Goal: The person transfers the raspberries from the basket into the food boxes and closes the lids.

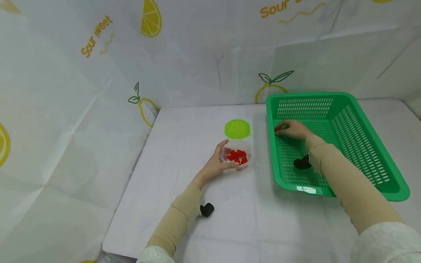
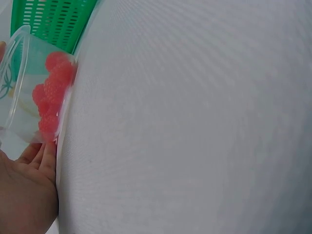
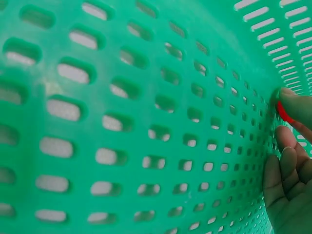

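My left hand (image 1: pixel 213 167) grips a clear plastic tub (image 1: pixel 247 147) from its left side, thumb and fingers spread around it. Several red raspberries (image 1: pixel 237 156) lie in the tub's bottom; the left wrist view shows the raspberries (image 2: pixel 53 87) through the wall. Inside the green basket (image 1: pixel 275 157), near its left wall, my right hand (image 1: pixel 294 130) pinches one raspberry (image 1: pixel 277 129) between thumb and fingertips. In the right wrist view that raspberry (image 3: pixel 284 113) is mostly covered by the fingers, close to the perforated basket floor (image 3: pixel 161 131).
A bright green lid (image 1: pixel 237 129) lies flat just behind the tub. The basket's raised rim (image 1: pixel 385 153) stands on the right of the white-covered table (image 1: pixel 164 153). A lemon-printed sheet (image 1: pixel 204 54) hangs behind and to the left.
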`<state>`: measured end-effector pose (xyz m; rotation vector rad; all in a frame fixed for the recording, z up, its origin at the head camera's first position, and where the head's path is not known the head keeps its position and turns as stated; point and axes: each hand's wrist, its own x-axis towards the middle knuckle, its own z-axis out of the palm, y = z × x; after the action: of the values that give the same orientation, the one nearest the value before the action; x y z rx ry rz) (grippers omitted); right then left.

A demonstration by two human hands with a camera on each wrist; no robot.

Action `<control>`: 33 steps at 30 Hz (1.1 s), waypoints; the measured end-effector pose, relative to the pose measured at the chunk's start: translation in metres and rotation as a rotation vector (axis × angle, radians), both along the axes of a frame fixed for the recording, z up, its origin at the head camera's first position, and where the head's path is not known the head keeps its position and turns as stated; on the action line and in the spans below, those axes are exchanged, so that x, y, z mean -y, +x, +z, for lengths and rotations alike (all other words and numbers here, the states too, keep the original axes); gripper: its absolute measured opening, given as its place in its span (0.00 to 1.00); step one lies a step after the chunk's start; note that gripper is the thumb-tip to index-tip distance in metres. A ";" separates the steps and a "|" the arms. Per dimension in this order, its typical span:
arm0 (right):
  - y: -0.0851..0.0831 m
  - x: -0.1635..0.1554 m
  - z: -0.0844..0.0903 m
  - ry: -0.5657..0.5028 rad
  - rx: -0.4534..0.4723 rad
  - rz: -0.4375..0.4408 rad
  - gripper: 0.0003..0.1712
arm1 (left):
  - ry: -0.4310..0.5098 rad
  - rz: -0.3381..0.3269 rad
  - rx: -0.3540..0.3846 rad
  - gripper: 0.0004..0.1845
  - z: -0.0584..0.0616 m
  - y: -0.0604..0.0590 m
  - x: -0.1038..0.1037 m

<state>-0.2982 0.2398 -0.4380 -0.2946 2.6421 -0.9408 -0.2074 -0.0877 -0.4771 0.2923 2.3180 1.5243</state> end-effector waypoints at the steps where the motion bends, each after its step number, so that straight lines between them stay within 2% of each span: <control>1: 0.000 0.000 0.000 0.003 -0.001 -0.002 0.24 | 0.004 -0.002 -0.001 0.48 0.000 0.000 0.000; 20: 0.000 -0.001 0.014 0.047 -0.058 0.021 0.19 | 0.011 -0.001 0.003 0.48 -0.002 -0.001 0.000; 33: 0.012 -0.005 0.043 0.026 -0.080 0.037 0.22 | 0.018 -0.003 -0.002 0.47 -0.002 -0.001 0.000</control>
<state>-0.2858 0.2453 -0.3951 -0.3809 2.7096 -0.9003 -0.2086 -0.0879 -0.4793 0.3013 2.3053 1.5447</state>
